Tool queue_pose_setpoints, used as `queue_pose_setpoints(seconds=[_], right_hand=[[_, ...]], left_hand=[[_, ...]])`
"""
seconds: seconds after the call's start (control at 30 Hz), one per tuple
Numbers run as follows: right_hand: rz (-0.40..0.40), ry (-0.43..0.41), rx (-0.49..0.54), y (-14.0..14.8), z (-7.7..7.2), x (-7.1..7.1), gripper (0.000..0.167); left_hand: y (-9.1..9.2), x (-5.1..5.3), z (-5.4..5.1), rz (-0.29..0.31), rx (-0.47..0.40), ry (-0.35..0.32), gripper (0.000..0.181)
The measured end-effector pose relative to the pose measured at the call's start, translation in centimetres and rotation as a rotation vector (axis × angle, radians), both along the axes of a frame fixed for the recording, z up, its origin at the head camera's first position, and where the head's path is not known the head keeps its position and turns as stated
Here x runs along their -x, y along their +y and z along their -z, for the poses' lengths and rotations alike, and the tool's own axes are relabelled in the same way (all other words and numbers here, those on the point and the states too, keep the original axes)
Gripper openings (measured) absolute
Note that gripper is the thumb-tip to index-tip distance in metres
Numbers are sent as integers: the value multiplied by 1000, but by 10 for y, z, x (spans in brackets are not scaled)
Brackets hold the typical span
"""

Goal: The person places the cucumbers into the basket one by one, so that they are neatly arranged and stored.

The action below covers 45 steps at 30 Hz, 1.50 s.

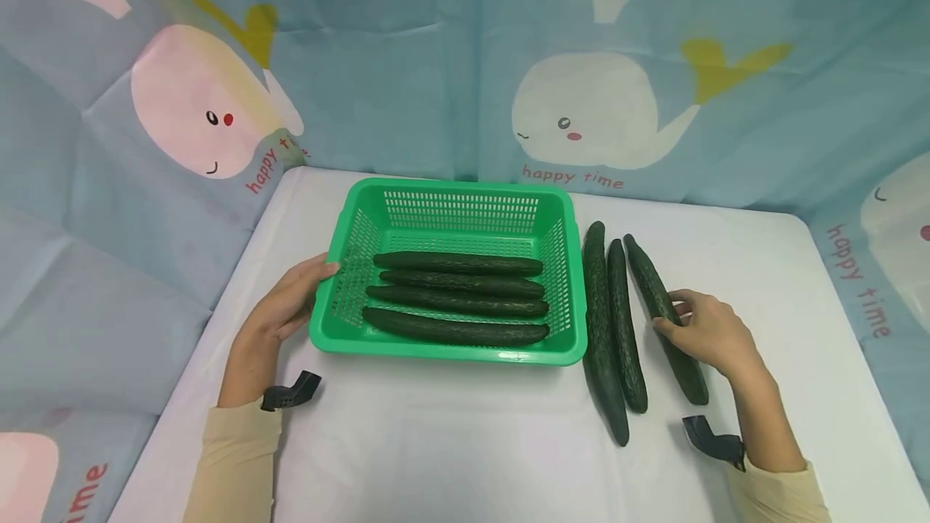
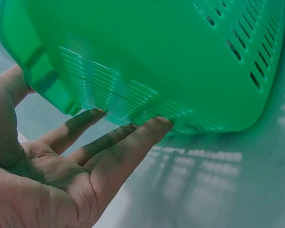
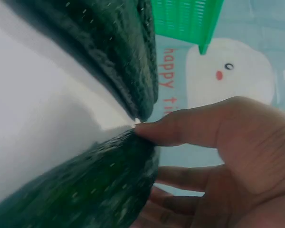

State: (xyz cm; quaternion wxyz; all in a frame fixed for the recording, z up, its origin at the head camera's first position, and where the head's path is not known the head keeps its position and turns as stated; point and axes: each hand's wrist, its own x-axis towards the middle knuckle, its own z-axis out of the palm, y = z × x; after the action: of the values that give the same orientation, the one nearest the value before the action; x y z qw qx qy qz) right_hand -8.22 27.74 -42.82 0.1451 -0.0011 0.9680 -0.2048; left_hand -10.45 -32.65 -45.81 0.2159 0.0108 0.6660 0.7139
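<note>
A green plastic basket [image 1: 446, 351] stands on the table, with several dark green cucumbers [image 1: 458, 299] lying side by side in it. My left hand [image 1: 291, 297] holds the basket's left side; in the left wrist view its fingers [image 2: 133, 147] reach against the slotted outer wall and one digit hooks the rim. To the right of the basket, my right hand [image 1: 708, 333] grips a cucumber [image 1: 654, 285] around its middle, thumb on the near left side and fingers across it. This cucumber lies slanted, apparently on the table. Part of it is hidden by the hand.
Two more cucumbers, a longer one [image 1: 599, 329] and a thinner one [image 1: 626, 329], lie between the basket and my right hand. The longer one is close along the basket's right wall. A white table [image 1: 436, 450] borders a blue whale-print curtain [image 1: 407, 63] behind.
</note>
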Motion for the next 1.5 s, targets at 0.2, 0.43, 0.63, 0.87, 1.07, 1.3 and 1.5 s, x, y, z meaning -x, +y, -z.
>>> queue_pose_setpoints(seconds=[0.2,0.43,0.63,0.87,1.07,1.3,1.5], right_hand=[[-2,20,66,4,-5,0,65],[-60,92,129,-2,-25,1,61],[-96,83,226,-16,-40,3,60],[-170,153,323,-34,-52,1,55],[-271,276,353,-52,-56,3,50],[-364,347,330,-69,-61,12,49],[-422,373,315,-84,-69,21,49]], left_hand=[[0,0,-1,6,-8,1,67],[0,0,-2,-16,-19,-11,69],[-2,-2,-3,-26,-7,-20,69],[-1,-2,-4,-24,28,-24,68],[0,0,-4,-10,15,-26,68],[1,0,-5,-9,17,-26,69],[1,0,-6,-13,25,-30,70]])
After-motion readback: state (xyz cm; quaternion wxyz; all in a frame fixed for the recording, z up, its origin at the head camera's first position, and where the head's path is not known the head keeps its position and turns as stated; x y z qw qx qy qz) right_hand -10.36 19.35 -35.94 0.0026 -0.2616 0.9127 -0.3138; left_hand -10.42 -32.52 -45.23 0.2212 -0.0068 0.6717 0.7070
